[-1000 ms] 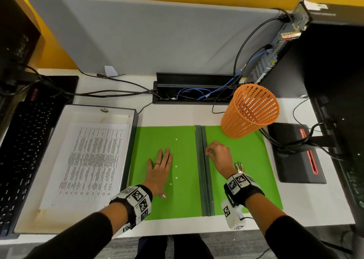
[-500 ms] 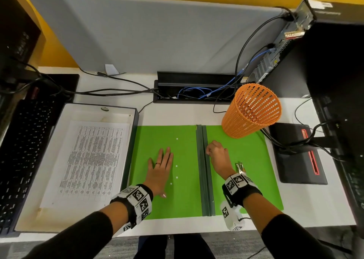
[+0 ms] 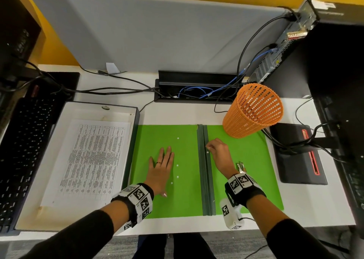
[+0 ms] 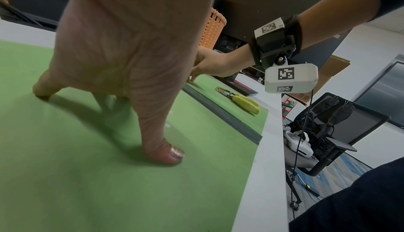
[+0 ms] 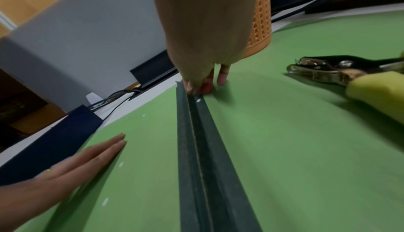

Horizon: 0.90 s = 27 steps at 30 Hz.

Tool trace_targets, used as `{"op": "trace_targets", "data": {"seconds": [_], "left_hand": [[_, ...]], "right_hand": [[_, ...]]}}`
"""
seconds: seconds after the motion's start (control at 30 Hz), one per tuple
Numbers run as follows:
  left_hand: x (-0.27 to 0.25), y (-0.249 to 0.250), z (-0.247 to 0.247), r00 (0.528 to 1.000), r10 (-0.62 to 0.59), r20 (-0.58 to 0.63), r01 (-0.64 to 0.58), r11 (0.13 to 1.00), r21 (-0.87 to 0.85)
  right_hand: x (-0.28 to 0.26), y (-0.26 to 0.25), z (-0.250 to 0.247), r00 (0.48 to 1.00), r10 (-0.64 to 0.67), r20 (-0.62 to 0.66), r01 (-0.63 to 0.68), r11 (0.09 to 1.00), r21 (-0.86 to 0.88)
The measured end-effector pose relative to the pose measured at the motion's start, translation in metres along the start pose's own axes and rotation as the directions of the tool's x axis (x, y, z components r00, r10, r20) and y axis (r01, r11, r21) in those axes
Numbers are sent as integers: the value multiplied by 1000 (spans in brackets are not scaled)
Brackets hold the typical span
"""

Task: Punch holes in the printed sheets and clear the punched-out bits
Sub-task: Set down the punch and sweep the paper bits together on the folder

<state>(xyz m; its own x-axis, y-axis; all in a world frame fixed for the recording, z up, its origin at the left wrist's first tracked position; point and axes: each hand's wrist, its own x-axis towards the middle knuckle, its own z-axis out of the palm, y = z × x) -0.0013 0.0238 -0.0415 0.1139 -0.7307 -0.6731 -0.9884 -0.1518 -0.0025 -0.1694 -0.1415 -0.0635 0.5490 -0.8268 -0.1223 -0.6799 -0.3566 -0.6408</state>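
Note:
An open green folder [image 3: 246, 170] lies flat on the desk with a dark spine [image 3: 205, 180] down its middle. Several white punched-out bits [image 3: 177, 165] dot its left half, and one bit [image 5: 198, 100] sits on the spine. My left hand [image 3: 160, 168] rests flat on the left half, fingers straight. My right hand [image 3: 209, 146] is at the spine with its fingertips [image 5: 203, 87] bunched just beyond that bit; nothing shows between them. The yellow-handled hole punch [image 3: 241, 166] lies on the right half beside my right wrist. A printed sheet [image 3: 94, 160] lies in a box lid.
The box lid [image 3: 59, 120] sits left of the folder, with a black keyboard [image 3: 19, 150] beyond it. An orange mesh basket [image 3: 252, 111] stands on the folder's far right corner. A black device [image 3: 295, 156] and cables lie to the right, a cable tray [image 3: 197, 75] behind.
Almost nothing differs. My right hand's fingertips stay bunched at the spine, shifted only slightly. My left hand has not moved.

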Motion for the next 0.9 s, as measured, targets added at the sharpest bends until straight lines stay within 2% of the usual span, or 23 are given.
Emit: {"op": "trace_targets", "data": {"seconds": [0.13,0.27,0.37,0.5,0.7,0.9], "left_hand": [[0,-1,1,1000,4,-10,-4,1000,3],[0,0,1,1000,3,-8,-2,1000,12],[1,0,0,1000,-1,-9,1,1000,7],[2,0,0,1000,1,-3,-1,1000,-9],[1,0,0,1000,6,0,-6,1000,-14],[0,-1,-1,1000,10,2,-10,1000,-22]], "right_hand": [[-13,10,2,998,-58,22,60,995,-84],[-39,26,4,982,-164,88,185,925,-333],[-45,23,2,982,-181,54,188,909,-372],[-45,20,4,985,-173,26,171,920,-353],[-41,23,3,994,-106,-36,100,986,-132],[-31,20,1,994,-60,-91,55,997,-58]]}}
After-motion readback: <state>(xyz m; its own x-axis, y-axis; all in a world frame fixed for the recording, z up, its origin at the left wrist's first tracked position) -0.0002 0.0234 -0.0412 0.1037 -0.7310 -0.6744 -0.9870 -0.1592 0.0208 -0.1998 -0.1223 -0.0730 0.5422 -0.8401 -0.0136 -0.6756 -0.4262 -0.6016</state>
